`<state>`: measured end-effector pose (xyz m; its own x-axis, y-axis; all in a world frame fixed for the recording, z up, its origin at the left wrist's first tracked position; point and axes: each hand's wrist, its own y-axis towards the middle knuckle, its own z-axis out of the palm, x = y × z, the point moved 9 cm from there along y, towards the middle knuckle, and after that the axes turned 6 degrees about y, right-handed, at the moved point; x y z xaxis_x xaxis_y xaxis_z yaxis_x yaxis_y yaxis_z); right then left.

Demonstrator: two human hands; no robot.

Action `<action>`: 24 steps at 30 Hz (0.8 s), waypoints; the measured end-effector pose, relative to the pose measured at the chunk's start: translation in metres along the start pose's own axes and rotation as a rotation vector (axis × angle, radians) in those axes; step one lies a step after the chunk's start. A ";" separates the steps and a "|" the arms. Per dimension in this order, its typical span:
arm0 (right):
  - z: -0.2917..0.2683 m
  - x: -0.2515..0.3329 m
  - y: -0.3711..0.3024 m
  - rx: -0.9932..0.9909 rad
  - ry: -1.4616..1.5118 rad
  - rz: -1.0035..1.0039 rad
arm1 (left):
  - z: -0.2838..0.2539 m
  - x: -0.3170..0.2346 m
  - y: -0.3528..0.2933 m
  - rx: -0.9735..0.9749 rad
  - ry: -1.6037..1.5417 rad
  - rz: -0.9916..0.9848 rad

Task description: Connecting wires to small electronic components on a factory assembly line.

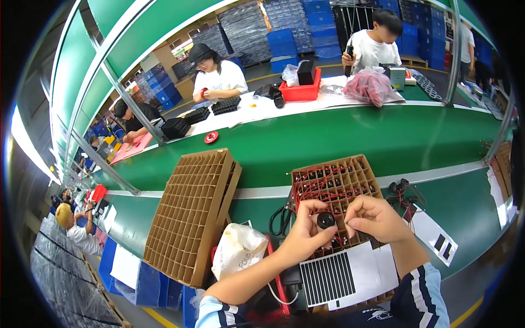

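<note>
My left hand grips a small round black part between thumb and fingers, its flat ring-like face turned up. Close to its right, my right hand is closed in a pinch; whatever its fingertips hold is too small to make out. Both hands are above a cardboard divider box, whose cells contain several black parts with red and black wires. Just below my hands lies a white sheet bearing a row of black strips.
To the left leans a cardboard divider tray, beside a white bag in a red bin. Black scissors handles lie by the box. Wired black parts and another sheet are at right. Across the green conveyor, several people work.
</note>
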<state>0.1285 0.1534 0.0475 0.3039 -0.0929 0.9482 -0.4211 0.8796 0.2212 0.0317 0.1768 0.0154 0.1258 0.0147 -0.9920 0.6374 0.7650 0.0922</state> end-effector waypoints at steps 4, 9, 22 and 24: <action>-0.015 -0.015 -0.006 -0.006 0.042 -0.024 | 0.008 0.022 0.001 0.098 -0.133 -0.040; -0.021 -0.026 0.003 0.013 0.014 -0.010 | 0.009 0.043 0.001 0.114 -0.132 -0.112; -0.005 0.001 -0.008 0.087 -0.375 -0.194 | 0.015 0.043 -0.001 0.088 -0.196 -0.127; -0.001 0.005 -0.009 0.098 -0.414 -0.201 | 0.015 0.043 0.000 0.064 -0.285 -0.143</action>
<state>0.1347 0.1458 0.0496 0.0295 -0.4524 0.8913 -0.4733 0.7791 0.4111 0.0484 0.1676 -0.0259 0.2333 -0.2781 -0.9318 0.7093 0.7041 -0.0325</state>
